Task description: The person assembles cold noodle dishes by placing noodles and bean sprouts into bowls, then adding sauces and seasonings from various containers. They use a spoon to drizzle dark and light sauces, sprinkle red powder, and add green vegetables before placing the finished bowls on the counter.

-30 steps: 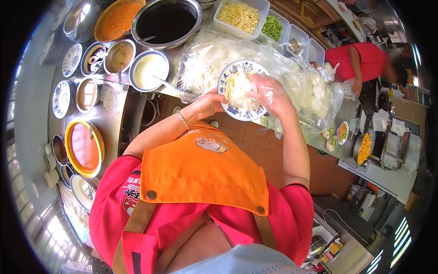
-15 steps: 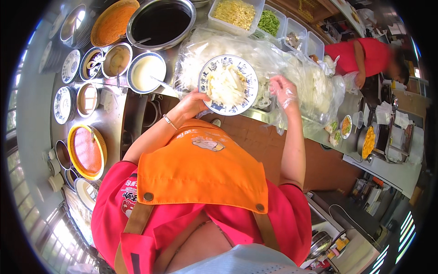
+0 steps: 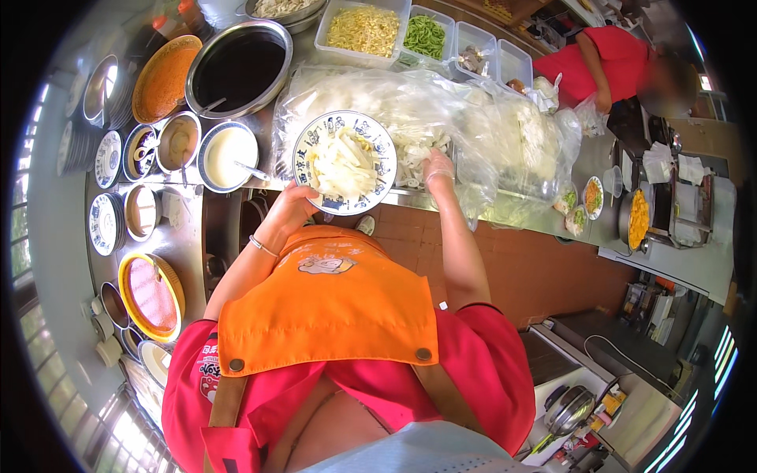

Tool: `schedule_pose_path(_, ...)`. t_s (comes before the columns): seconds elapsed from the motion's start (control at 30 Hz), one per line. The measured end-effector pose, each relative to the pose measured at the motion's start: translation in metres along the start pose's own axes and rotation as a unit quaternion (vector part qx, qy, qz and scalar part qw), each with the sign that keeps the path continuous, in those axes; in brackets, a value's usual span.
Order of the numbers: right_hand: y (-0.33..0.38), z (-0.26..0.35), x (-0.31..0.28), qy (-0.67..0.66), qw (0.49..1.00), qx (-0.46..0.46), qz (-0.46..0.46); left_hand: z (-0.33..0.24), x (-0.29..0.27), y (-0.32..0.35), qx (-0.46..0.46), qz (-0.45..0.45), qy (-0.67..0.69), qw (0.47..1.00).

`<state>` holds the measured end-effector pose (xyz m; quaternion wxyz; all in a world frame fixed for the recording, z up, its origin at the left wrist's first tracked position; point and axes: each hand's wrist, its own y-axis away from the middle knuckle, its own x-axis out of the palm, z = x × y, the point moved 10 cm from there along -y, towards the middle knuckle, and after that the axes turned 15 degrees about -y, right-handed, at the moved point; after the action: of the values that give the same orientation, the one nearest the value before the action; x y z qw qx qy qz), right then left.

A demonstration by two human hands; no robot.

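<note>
At the front edge of the steel counter (image 3: 552, 225), left hand (image 3: 293, 206) holds a blue-and-white patterned plate (image 3: 344, 162) from beneath its near rim, plate roughly level and heaped with pale flat noodle strips (image 3: 343, 164); fingers curled under the rim, thumb side hidden, so exact grip cannot be told; right hand (image 3: 438, 167), in a thin clear glove, sits just beside the plate's right rim at the mouth of a big clear plastic bag (image 3: 489, 134) of the same white strips, fingers bunched loosely as if pinching a few strands, pinch itself too small to confirm. To do this portioning well, judging from here: keep plate close against the bag mouth and level; take small pinches; drop them mid-plate so nothing slides off the rim. Sauce bowls (image 3: 227, 154) line the counter's left end.
</note>
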<state>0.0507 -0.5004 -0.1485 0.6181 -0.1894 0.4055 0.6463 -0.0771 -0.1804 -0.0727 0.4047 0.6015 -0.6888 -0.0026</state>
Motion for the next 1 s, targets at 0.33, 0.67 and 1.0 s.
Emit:
schedule_pose_path(0.33, 0.021, 0.036, -0.058, -0.143, 0.986, -0.084, 0.017, -0.003, 0.01, -0.012, -0.009, 0.013, 0.01, 1.0)
schedule_pose_path(0.67, 0.044, 0.051, -0.081, -0.421, 0.907, -0.009, 0.03, 0.009, 0.006, -0.026, -0.028, 0.025, 0.002, 0.999)
schedule_pose_path(1.0, 0.104, 0.185, -0.083, -0.495, 0.856, -0.077, 0.126, 0.025, 0.012, -0.048, -0.039, 0.062, -0.021, 0.997)
